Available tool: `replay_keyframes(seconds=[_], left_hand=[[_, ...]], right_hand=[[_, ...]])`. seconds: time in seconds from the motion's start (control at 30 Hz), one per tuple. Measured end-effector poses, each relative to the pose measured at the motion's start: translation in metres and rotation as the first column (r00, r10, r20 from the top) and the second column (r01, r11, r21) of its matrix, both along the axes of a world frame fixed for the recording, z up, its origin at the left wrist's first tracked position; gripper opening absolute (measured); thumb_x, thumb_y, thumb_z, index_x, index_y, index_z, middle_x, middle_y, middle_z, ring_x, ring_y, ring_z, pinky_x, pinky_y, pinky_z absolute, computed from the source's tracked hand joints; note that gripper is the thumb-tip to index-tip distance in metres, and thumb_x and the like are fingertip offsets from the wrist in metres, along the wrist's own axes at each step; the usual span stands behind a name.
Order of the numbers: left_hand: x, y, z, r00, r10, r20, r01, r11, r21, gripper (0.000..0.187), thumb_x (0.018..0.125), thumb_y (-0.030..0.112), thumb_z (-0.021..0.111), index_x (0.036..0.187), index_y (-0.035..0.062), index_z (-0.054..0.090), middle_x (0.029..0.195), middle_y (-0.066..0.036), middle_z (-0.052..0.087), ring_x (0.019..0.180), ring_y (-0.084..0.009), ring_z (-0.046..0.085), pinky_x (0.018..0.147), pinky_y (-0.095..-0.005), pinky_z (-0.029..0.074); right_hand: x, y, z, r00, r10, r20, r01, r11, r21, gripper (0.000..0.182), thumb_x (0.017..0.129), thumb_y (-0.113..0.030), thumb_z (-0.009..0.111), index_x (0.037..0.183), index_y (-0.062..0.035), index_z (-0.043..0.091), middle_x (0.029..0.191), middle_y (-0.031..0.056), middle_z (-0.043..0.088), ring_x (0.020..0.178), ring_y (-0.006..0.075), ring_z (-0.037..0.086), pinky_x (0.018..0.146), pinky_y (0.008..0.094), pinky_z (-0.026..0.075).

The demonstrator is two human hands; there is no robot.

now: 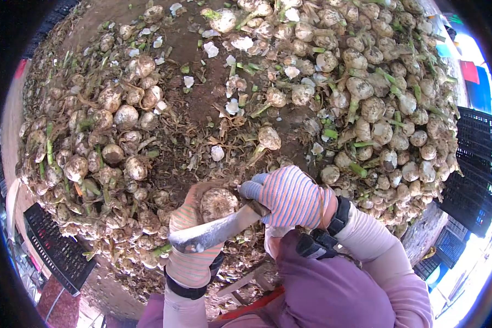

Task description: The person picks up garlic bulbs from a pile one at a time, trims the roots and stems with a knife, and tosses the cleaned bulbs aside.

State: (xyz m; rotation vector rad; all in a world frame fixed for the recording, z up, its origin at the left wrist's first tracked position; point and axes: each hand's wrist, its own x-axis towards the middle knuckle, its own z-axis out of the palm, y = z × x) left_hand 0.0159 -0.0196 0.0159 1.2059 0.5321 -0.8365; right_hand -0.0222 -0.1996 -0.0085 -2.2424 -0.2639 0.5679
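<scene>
My left hand (188,229), in a striped glove, is wrapped round a dirt-covered garlic bulb (218,204) whose round root end faces up. A wide-bladed knife (216,232) lies across in front of it, its blade overlapping my left glove and the lower edge of the bulb in this view. My right hand (290,195), gloved the same way, grips the knife's handle, with the thumb stretched toward the bulb. Just beyond the hands lies a loose bulb with a stem (268,139) on the brown ground.
A big heap of soiled garlic bulbs (372,109) with cut green stems spreads on the right, another pile (112,117) on the left. Peeled white skins and dry leaves litter the soil between. A black plastic crate (57,249) stands lower left; more black crates (472,169) stand right.
</scene>
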Motion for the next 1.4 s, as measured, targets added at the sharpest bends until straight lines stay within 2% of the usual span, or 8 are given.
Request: replay_keyframes(seconds=[0.37,0.6,0.67,0.8,0.87,0.97,1.23,1.4], left_hand=[[-0.004,-0.004,0.006,0.466,-0.829,0.309,0.513,0.538,0.669,0.043,0.065,0.028,0.077,0.093,0.0016,0.058,0.070,-0.012,0.065,0.064,-0.0229,0.065,0.057,-0.0300,0.051],[-0.012,0.005,0.001,0.424,-0.843,0.330,0.544,0.529,0.651,0.042,0.065,0.025,0.077,0.093,0.0002,0.057,0.070,-0.011,0.064,0.064,-0.0216,0.065,0.059,-0.0298,0.051],[-0.017,0.007,0.021,0.968,-0.230,0.100,0.241,0.963,-0.120,0.045,0.060,0.018,0.080,0.094,-0.0011,0.057,0.075,-0.009,0.065,0.068,-0.0182,0.065,0.062,-0.0288,0.052],[-0.009,0.016,0.012,0.496,-0.493,0.715,0.614,0.782,0.113,0.053,0.071,-0.001,0.058,0.120,-0.0021,0.040,0.102,-0.014,0.056,0.085,-0.0170,0.058,0.063,-0.0242,0.050],[-0.001,0.012,0.005,0.651,-0.546,0.527,0.505,0.830,0.236,0.047,0.075,0.018,0.064,0.115,0.0039,0.044,0.092,-0.008,0.057,0.080,-0.0168,0.059,0.064,-0.0268,0.051],[-0.002,0.008,-0.017,0.981,0.190,-0.023,-0.187,0.921,-0.343,0.061,0.079,0.065,0.046,0.100,0.0086,0.057,0.074,-0.006,0.058,0.060,-0.0187,0.058,0.052,-0.0342,0.051],[-0.019,-0.044,-0.005,0.907,0.335,-0.254,-0.408,0.550,-0.729,0.035,0.086,0.048,0.047,0.091,0.0143,0.052,0.056,0.007,0.038,0.038,-0.0056,0.030,0.038,-0.0218,0.027],[0.003,-0.027,-0.024,0.938,0.334,-0.092,-0.327,0.765,-0.555,0.052,0.080,0.054,0.050,0.101,0.0072,0.057,0.083,-0.003,0.060,0.045,-0.0111,0.044,0.039,-0.0240,0.038]], right_hand=[[-0.025,-0.014,-0.055,0.985,-0.061,0.158,0.049,0.995,0.081,0.030,0.062,-0.021,0.063,0.089,-0.0110,0.057,0.073,0.0072,0.059,0.065,0.0299,0.059,0.056,0.0374,0.047],[-0.033,-0.013,-0.077,0.987,-0.062,0.145,0.049,0.994,0.094,0.031,0.061,-0.020,0.063,0.090,-0.0100,0.058,0.071,0.0131,0.059,0.068,0.0339,0.060,0.059,0.0425,0.048],[-0.030,-0.029,-0.083,0.982,-0.187,-0.008,0.187,0.982,0.000,0.027,0.060,-0.018,0.063,0.086,-0.0104,0.059,0.069,0.0125,0.059,0.066,0.0330,0.060,0.059,0.0415,0.048],[-0.042,-0.055,-0.066,0.914,-0.393,0.100,0.376,0.913,0.156,0.022,0.069,-0.018,0.070,0.085,-0.0057,0.061,0.072,0.0104,0.061,0.061,0.0251,0.061,0.058,0.0320,0.048],[-0.038,-0.041,-0.048,0.870,-0.487,-0.072,0.485,0.825,0.290,0.014,0.073,-0.012,0.068,0.083,-0.0046,0.060,0.069,0.0066,0.058,0.062,0.0136,0.054,0.059,0.0275,0.045],[-0.039,-0.014,-0.035,0.821,-0.475,-0.317,0.567,0.743,0.355,0.010,0.076,-0.010,0.065,0.083,-0.0048,0.060,0.070,0.0060,0.060,0.062,0.0127,0.055,0.059,0.0278,0.046],[-0.035,-0.001,-0.054,0.876,-0.378,-0.298,0.465,0.825,0.321,0.016,0.075,-0.011,0.063,0.090,-0.0052,0.060,0.074,0.0077,0.060,0.065,0.0162,0.057,0.062,0.0286,0.047],[-0.080,-0.002,-0.089,0.480,-0.502,-0.719,0.874,0.204,0.441,0.016,0.077,-0.013,0.065,0.088,-0.0024,0.061,0.080,0.0008,0.062,0.075,0.0088,0.055,0.071,0.0245,0.047]])
